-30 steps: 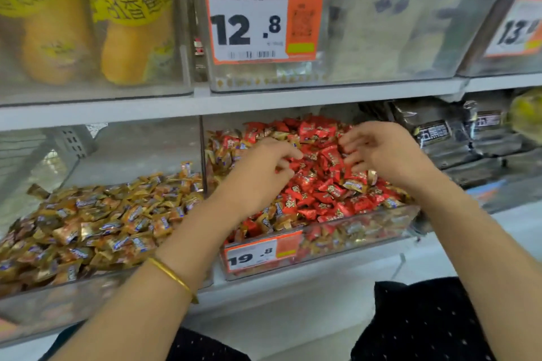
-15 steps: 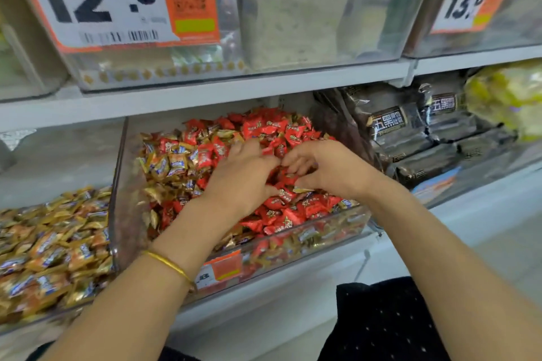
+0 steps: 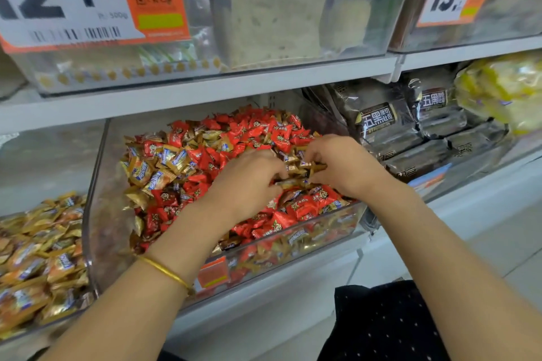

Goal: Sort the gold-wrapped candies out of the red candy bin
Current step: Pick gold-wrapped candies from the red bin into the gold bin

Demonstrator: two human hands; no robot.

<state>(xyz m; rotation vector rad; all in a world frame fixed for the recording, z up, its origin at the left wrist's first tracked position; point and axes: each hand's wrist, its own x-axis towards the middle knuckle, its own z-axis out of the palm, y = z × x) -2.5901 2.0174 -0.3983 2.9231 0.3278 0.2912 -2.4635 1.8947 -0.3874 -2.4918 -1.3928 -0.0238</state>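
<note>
A clear plastic bin (image 3: 96, 214) on the lower shelf holds a heap of red-wrapped candies (image 3: 258, 129) with gold-wrapped candies (image 3: 158, 170) mixed in, mostly on its left side. My left hand (image 3: 249, 184) and my right hand (image 3: 343, 167) meet over the middle of the heap, fingers curled. Between them they pinch a few gold-wrapped candies (image 3: 305, 170). Candies under my palms are hidden.
A second bin (image 3: 38, 258) on the left is full of gold-wrapped candies. Dark packaged goods (image 3: 390, 129) and yellow bags (image 3: 498, 91) lie to the right. The upper shelf (image 3: 205, 88) overhangs closely, with bins bearing 12.8 and 13.8 price tags.
The view has moved closer and to the right. My two hands came together over the red heap, and gold candies now show between their fingertips.
</note>
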